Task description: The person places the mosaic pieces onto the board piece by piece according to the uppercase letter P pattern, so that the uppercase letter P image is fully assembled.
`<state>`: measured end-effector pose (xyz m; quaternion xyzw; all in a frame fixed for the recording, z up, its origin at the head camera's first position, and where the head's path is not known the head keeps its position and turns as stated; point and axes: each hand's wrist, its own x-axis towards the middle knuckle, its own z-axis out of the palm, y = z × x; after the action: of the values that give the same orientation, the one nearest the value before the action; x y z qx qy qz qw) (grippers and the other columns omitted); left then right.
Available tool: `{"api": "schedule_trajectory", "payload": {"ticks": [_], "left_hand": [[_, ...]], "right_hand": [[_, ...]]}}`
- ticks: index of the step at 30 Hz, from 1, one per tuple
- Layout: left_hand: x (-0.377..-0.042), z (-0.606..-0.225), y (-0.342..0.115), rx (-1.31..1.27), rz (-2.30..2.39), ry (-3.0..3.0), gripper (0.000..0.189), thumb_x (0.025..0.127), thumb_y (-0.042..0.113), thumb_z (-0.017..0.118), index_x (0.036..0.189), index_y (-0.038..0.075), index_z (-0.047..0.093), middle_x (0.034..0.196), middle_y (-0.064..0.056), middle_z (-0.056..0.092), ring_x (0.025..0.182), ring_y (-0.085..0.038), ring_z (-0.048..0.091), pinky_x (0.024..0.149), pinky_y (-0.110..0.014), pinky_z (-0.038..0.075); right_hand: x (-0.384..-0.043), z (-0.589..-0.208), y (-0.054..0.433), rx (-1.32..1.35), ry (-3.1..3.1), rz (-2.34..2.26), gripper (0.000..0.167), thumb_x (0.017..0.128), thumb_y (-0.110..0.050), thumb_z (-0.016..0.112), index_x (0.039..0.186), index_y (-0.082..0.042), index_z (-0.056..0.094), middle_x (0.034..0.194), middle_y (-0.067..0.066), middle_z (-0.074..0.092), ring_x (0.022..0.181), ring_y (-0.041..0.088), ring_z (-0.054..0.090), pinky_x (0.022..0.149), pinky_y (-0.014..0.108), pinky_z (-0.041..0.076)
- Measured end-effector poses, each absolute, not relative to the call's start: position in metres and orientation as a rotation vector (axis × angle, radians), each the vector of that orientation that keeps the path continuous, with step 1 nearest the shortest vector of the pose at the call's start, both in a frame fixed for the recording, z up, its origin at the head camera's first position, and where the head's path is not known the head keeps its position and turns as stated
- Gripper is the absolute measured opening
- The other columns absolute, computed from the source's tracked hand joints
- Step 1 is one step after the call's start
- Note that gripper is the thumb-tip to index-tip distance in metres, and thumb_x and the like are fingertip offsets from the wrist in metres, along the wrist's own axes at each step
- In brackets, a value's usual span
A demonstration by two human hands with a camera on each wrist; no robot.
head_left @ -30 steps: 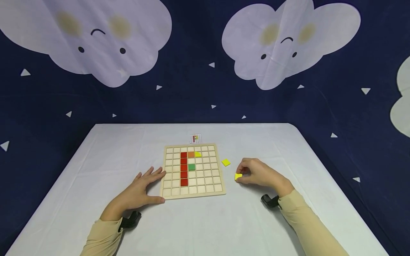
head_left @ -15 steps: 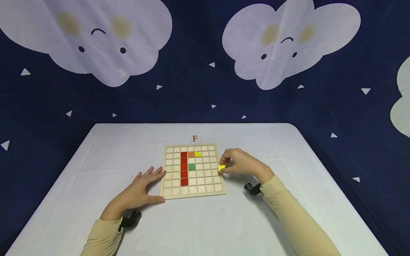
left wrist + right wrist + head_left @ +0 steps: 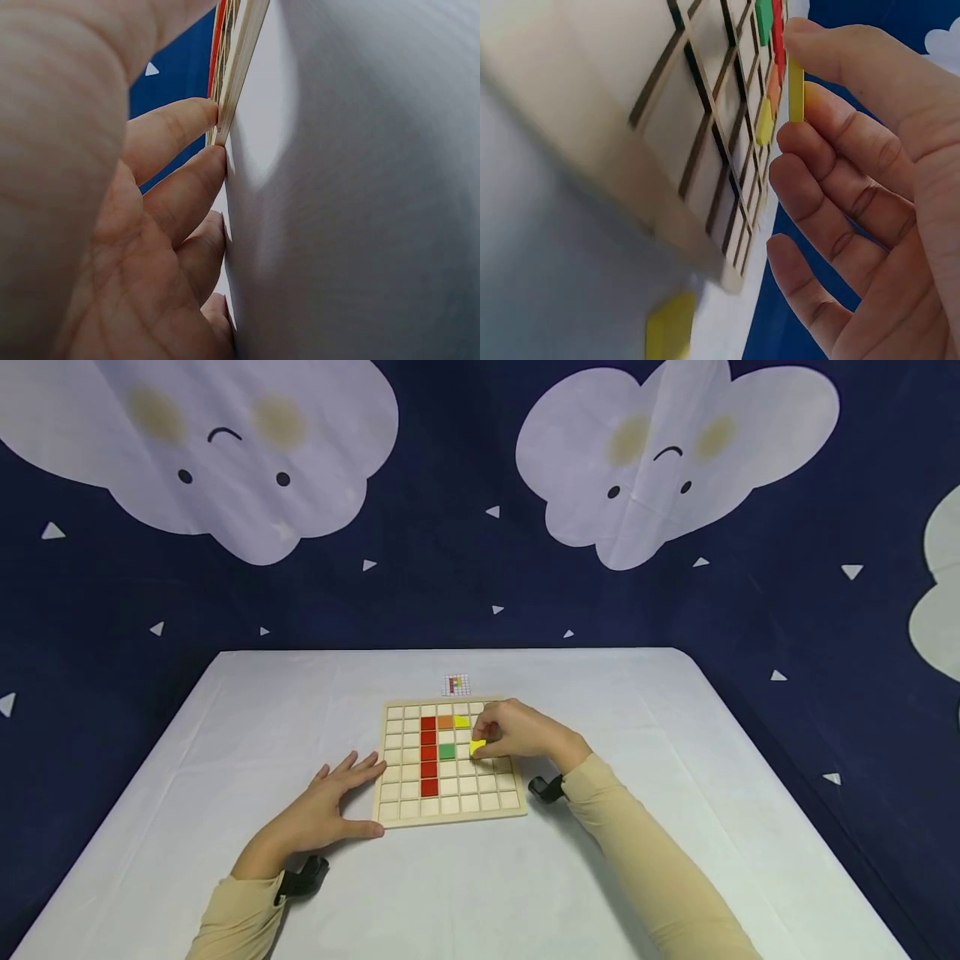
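A wooden grid board (image 3: 459, 806) lies on the table. My left hand (image 3: 318, 814) rests with spread, straight fingers along its left side, thumb and fingertips at the edge. Between thumb and fingers, my right hand (image 3: 525, 731) pinches a small yellow tile (image 3: 796, 94) on edge over the right half of the grid. A column of several red tiles (image 3: 428, 752) fills cells on the board. Beside it sit an orange tile (image 3: 446, 722), a yellow tile with one rounded corner (image 3: 461, 722) and a green tile (image 3: 447, 752).
Another yellow tile (image 3: 669, 330) lies on the table off the board's right side, hidden behind my right hand in the head view. A small printed pattern card (image 3: 455, 685) lies beyond the board. A dark blue cloud-print cloth (image 3: 435, 593) hangs behind the table.
My right hand has carried the yellow tile from the table leftward and over the board, past the other loose yellow tile. The left hand has stayed at the board's edge.
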<state>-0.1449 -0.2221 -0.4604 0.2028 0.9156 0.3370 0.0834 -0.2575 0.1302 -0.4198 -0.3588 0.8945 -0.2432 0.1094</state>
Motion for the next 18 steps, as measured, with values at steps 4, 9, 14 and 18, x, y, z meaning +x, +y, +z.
{"api": "schedule_trajectory", "payload": {"ticks": [4,9,14,18], "left_hand": [[-0.145,-0.462,-0.222,0.604,1.012,2.734,0.099,0.078,0.047,0.094,0.160,0.011,0.052,0.172,-0.017,0.040,0.163,-0.054,0.019,0.126,-0.081,0.006],[-0.145,-0.460,-0.222,0.603,1.024,2.735,0.099,0.077,0.046,0.095,0.159,0.011,0.053,0.171,-0.017,0.040,0.163,-0.054,0.019,0.126,-0.081,0.005],[-0.145,-0.460,-0.222,0.597,1.016,2.736,0.099,0.077,0.045,0.096,0.159,0.011,0.053,0.171,-0.017,0.040,0.163,-0.055,0.019,0.126,-0.081,0.005],[-0.144,-0.460,-0.223,0.589,1.018,2.733,0.099,0.077,0.045,0.096,0.160,0.011,0.053,0.172,-0.016,0.040,0.163,-0.055,0.018,0.126,-0.080,0.005]], "right_hand": [[-0.262,-0.424,0.121,-1.073,2.602,-0.716,0.018,0.090,-0.025,0.089,0.099,-0.013,0.080,0.096,-0.003,0.074,0.084,0.006,0.060,0.079,0.022,0.055],[-0.266,-0.426,0.115,-1.059,2.571,-0.721,0.018,0.090,-0.023,0.089,0.100,-0.012,0.080,0.094,-0.003,0.075,0.081,0.005,0.061,0.076,0.020,0.055],[-0.268,-0.427,0.111,-1.056,2.555,-0.718,0.017,0.090,-0.022,0.089,0.101,-0.012,0.080,0.094,-0.003,0.075,0.081,0.005,0.061,0.075,0.020,0.054],[-0.269,-0.428,0.109,-1.059,2.555,-0.717,0.017,0.090,-0.022,0.089,0.100,-0.012,0.080,0.095,-0.003,0.074,0.081,0.004,0.060,0.075,0.019,0.054]]}}
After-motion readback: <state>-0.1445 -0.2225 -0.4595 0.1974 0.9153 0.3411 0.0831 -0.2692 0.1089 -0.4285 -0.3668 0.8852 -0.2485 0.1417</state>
